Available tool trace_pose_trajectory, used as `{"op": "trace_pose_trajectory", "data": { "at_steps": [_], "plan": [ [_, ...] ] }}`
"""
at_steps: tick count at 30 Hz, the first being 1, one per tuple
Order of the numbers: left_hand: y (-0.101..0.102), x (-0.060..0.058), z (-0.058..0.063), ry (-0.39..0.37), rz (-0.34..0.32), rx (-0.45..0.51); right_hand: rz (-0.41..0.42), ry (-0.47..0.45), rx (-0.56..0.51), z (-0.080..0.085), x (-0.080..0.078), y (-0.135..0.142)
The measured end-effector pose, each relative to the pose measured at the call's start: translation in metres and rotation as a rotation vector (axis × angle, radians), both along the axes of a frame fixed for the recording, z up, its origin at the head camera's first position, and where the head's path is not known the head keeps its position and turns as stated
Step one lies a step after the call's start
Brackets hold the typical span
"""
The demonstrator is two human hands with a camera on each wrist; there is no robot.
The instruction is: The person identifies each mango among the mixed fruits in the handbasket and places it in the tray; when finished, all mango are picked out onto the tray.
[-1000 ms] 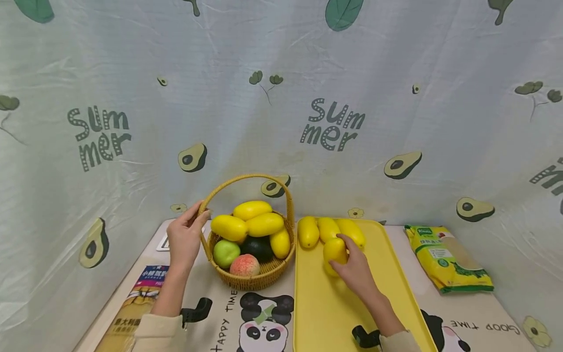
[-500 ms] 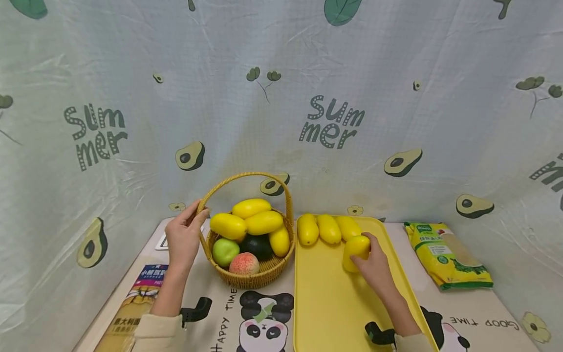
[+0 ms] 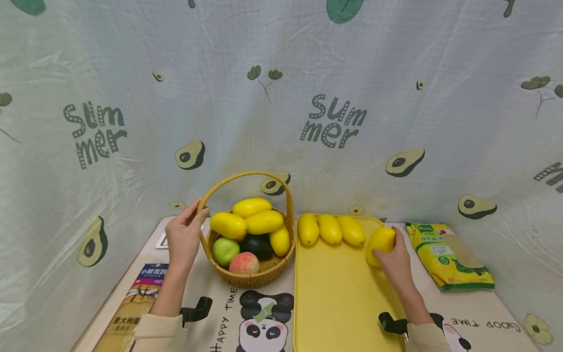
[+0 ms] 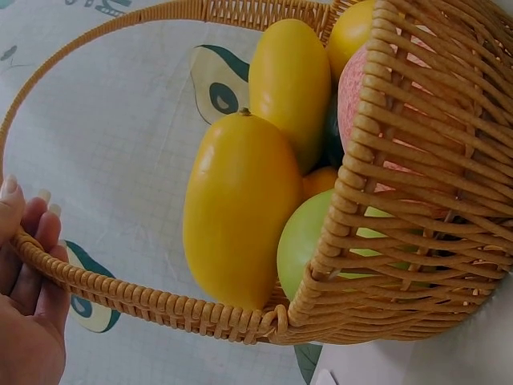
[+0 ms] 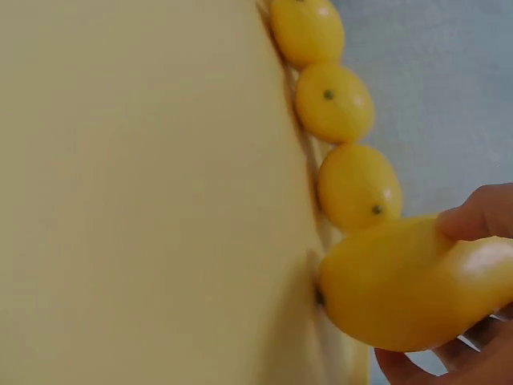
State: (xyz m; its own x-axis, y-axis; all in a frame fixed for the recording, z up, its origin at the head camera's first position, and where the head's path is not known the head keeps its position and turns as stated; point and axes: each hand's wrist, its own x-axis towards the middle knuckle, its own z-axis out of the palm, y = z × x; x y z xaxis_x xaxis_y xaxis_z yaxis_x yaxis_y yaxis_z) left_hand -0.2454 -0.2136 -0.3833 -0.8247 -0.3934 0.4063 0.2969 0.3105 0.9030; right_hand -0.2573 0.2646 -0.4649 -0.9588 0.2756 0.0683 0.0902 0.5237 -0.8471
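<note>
In the head view my left hand (image 3: 182, 239) grips the left side of the arched handle of a wicker basket (image 3: 250, 282); the left wrist view shows its fingers curled around the handle. Yellow mangoes (image 3: 264, 223), a green apple (image 3: 226, 252), a dark fruit (image 3: 256, 248) and a peach (image 3: 244, 264) fill the basket. My right hand (image 3: 398, 264) holds another mango (image 3: 380, 239) between thumb and fingers, over the far right corner of a yellow tray (image 3: 334, 303). Three mangoes lie in a row along the tray's back edge, the rightmost mango (image 5: 359, 188) beside the held one.
A yellow and green Knorr bag (image 3: 453, 259) lies right of the tray. At the far left a pasta packet (image 3: 132, 308) lies partly behind my left forearm. A patterned curtain (image 3: 264, 122) hangs behind everything. Pandas (image 3: 266, 325) are printed on the table cover.
My right hand has carried the mango rightward across the tray, away from the row, to its far right corner. My left hand stays on the basket handle.
</note>
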Motion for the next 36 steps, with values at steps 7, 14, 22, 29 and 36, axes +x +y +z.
{"op": "trace_pose_trajectory", "data": {
  "at_steps": [7, 14, 22, 29, 36],
  "plan": [
    [0.000, 0.000, -0.001, 0.002, 0.000, 0.007, 0.010, -0.010, 0.040, -0.013, -0.020, 0.010],
    [0.001, -0.001, -0.004, -0.010, -0.013, 0.014, -0.023, -0.035, 0.061, -0.029, -0.024, 0.015],
    [0.000, 0.001, 0.001, 0.003, 0.006, 0.006, 0.006, -0.062, 0.042, -0.028, -0.028, 0.013],
    [0.000, 0.002, 0.001, 0.008, -0.006, 0.009, 0.036, -0.103, 0.061, -0.025, -0.037, 0.015],
    [0.001, 0.002, 0.001, 0.001, 0.010, -0.001, 0.006, -0.087, 0.065, -0.025, -0.044, 0.014]
  ]
}}
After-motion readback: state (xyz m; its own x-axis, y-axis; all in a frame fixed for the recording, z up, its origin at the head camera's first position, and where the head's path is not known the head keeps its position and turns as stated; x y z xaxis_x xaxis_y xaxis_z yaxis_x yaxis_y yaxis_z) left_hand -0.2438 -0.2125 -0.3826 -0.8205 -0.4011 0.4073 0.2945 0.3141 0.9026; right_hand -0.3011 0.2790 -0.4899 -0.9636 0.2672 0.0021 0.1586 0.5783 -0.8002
